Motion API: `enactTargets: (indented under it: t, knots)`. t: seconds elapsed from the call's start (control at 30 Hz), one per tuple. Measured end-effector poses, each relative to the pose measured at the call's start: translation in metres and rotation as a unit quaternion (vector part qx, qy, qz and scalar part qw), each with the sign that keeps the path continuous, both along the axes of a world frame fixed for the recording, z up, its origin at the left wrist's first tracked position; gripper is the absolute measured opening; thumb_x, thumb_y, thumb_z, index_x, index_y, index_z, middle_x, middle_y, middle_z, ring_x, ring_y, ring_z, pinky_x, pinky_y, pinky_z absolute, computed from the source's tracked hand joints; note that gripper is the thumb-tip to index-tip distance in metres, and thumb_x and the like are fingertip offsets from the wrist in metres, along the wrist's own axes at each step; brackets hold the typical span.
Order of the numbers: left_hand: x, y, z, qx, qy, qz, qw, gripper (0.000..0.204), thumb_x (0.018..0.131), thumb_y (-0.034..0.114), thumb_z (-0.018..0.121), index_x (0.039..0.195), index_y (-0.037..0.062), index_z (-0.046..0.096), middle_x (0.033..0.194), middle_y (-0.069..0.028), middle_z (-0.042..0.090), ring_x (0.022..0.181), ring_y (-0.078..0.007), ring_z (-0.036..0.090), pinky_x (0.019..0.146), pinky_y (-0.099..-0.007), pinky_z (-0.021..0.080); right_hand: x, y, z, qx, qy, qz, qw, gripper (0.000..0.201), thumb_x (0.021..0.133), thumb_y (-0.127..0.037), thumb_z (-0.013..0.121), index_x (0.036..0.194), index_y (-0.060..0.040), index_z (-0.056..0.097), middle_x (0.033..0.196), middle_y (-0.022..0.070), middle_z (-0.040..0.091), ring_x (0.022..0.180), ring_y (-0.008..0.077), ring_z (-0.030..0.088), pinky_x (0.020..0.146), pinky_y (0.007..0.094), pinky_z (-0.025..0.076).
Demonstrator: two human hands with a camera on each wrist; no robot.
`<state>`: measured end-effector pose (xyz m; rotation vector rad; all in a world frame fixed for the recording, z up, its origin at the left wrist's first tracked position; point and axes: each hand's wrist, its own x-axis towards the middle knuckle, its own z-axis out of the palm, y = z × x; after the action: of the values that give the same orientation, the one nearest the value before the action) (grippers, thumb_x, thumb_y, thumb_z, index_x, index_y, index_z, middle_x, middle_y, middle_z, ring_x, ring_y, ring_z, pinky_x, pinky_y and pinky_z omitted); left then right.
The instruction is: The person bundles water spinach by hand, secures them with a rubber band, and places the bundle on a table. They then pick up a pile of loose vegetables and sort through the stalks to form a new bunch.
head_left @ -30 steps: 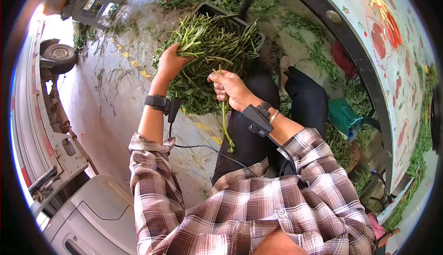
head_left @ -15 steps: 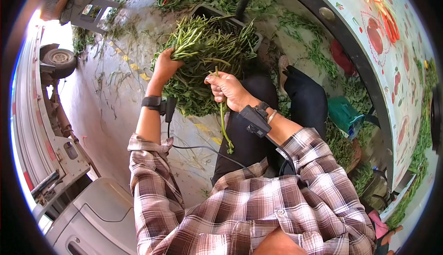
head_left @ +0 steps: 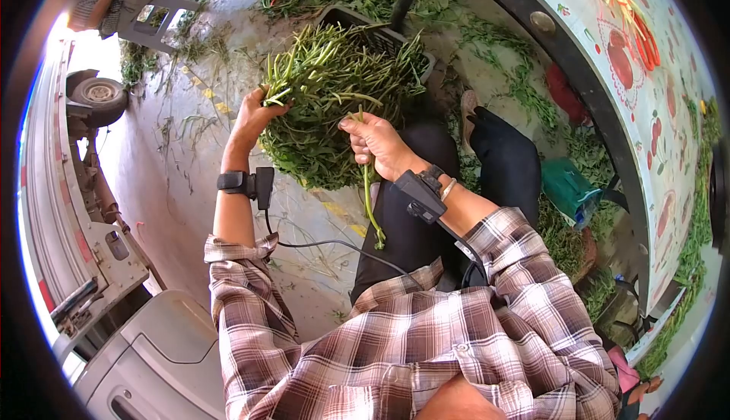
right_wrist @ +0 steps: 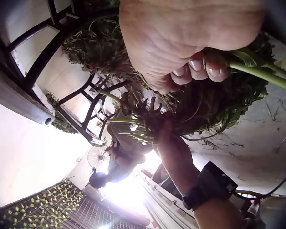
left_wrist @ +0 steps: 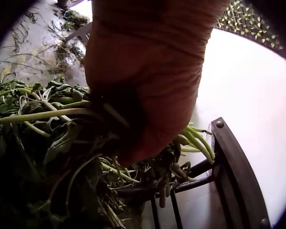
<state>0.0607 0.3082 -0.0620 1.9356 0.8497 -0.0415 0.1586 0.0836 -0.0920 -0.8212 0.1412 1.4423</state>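
Observation:
A large heap of leafy green stems fills the dark crate and spills over it in front of the person. At the heap's left edge my left hand grips a bunch of pale-ended stems. In the left wrist view its fingers curl round the stems, partly in shadow. My right hand, over the dark-trousered thigh, pinches a green stem between thumb and curled fingers. The long end of that stem hangs down toward the lap.
A table with a fruit-patterned cloth borders the right side, with red and yellow strips on it. Beneath lies a green bag. Loose greens litter the floor. A vehicle wheel and grey stool stand left.
My left hand has shifted left, to the outer edge of the heap, with stems still in its grip. The right hand and its hanging stem have barely moved.

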Motion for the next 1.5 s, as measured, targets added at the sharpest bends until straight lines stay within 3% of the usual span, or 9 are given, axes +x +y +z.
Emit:
enactTargets:
  t: [0.27,0.47,0.67,0.83,0.93,1.03,1.2,1.27,1.5]
  knots:
    - [-0.005,-0.005,0.002,0.010,-0.017,-0.028,0.999,0.029,0.070,0.010,0.068,0.096,0.0011,0.061,0.084,-0.0011,0.061,0.077,-0.0113,0.053,0.074,-0.0269,0.041,0.001,0.002,0.002,-0.029,-0.007,-0.011,0.999,0.008,0.084,-0.016,0.060,0.089,-0.0137,0.055,0.057,-0.0093,0.034,0.043,0.0018,0.028,0.038,0.0190,0.023]
    - [-0.009,-0.002,0.015,0.064,-0.014,0.023,0.998,0.033,0.070,0.006,0.067,0.100,-0.0008,0.059,0.085,-0.0032,0.062,0.077,-0.0114,0.054,0.074,-0.0258,0.043,0.000,0.002,-0.001,-0.035,-0.006,0.006,0.999,0.007,0.085,-0.015,0.058,0.090,-0.0109,0.057,0.057,-0.0086,0.034,0.043,0.0019,0.027,0.037,0.0195,0.021]
    - [-0.006,0.008,-0.004,0.124,0.028,-0.065,0.990,0.032,0.067,0.005,0.066,0.098,-0.0002,0.059,0.080,-0.0095,0.062,0.074,-0.0153,0.055,0.071,-0.0291,0.044,-0.001,0.003,-0.005,-0.014,-0.008,0.017,1.000,0.004,0.085,-0.013,0.057,0.088,-0.0107,0.057,0.055,-0.0087,0.033,0.042,0.0020,0.027,0.037,0.0195,0.021]
    - [-0.006,0.008,-0.012,0.155,0.021,-0.074,0.985,0.032,0.069,0.008,0.067,0.098,-0.0007,0.058,0.082,-0.0135,0.063,0.077,-0.0209,0.058,0.072,-0.0324,0.045,-0.002,0.003,-0.005,-0.007,-0.008,0.018,1.000,0.004,0.085,-0.013,0.057,0.088,-0.0102,0.057,0.056,-0.0088,0.034,0.042,0.0018,0.027,0.038,0.0194,0.022]
    - [-0.010,0.007,-0.008,0.144,-0.010,-0.049,0.988,0.034,0.071,0.010,0.067,0.102,-0.0001,0.057,0.085,-0.0143,0.063,0.080,-0.0221,0.059,0.074,-0.0330,0.045,-0.002,0.003,-0.006,-0.012,-0.006,0.019,1.000,0.004,0.085,-0.013,0.057,0.088,-0.0100,0.057,0.057,-0.0088,0.034,0.042,0.0018,0.027,0.038,0.0194,0.022]
    - [-0.015,0.004,0.017,0.111,-0.073,-0.003,0.991,0.035,0.074,0.013,0.068,0.105,0.0010,0.056,0.087,-0.0073,0.063,0.081,-0.0163,0.058,0.076,-0.0301,0.044,-0.001,0.003,-0.006,-0.016,-0.012,0.026,0.999,0.004,0.086,-0.013,0.056,0.088,-0.0099,0.057,0.057,-0.0087,0.034,0.042,0.0018,0.028,0.038,0.0195,0.022]
    - [-0.033,0.009,0.060,0.106,-0.030,0.048,0.993,0.027,0.077,0.018,0.067,0.098,0.0025,0.062,0.089,-0.0036,0.062,0.082,-0.0116,0.054,0.075,-0.0256,0.042,-0.001,0.002,-0.006,-0.007,-0.018,0.026,0.999,0.005,0.086,-0.013,0.055,0.090,-0.0094,0.056,0.058,-0.0084,0.035,0.042,0.0019,0.027,0.038,0.0197,0.022]
    - [-0.043,0.010,0.072,0.070,-0.127,0.137,0.980,0.027,0.076,0.014,0.068,0.099,0.0017,0.061,0.088,-0.0017,0.062,0.079,-0.0121,0.056,0.074,-0.0254,0.043,-0.002,0.002,-0.006,-0.003,-0.017,0.030,0.999,0.005,0.087,-0.013,0.055,0.090,-0.0091,0.056,0.058,-0.0082,0.036,0.042,0.0019,0.027,0.038,0.0197,0.022]
    - [-0.060,0.013,0.101,0.010,-0.266,0.182,0.947,0.026,0.077,0.011,0.067,0.099,-0.0011,0.059,0.087,-0.0044,0.060,0.078,-0.0133,0.054,0.076,-0.0265,0.041,-0.001,0.000,-0.003,-0.009,-0.029,0.029,0.999,0.005,0.086,-0.012,0.055,0.090,-0.0084,0.055,0.059,-0.0077,0.035,0.042,0.0019,0.027,0.038,0.0196,0.022]
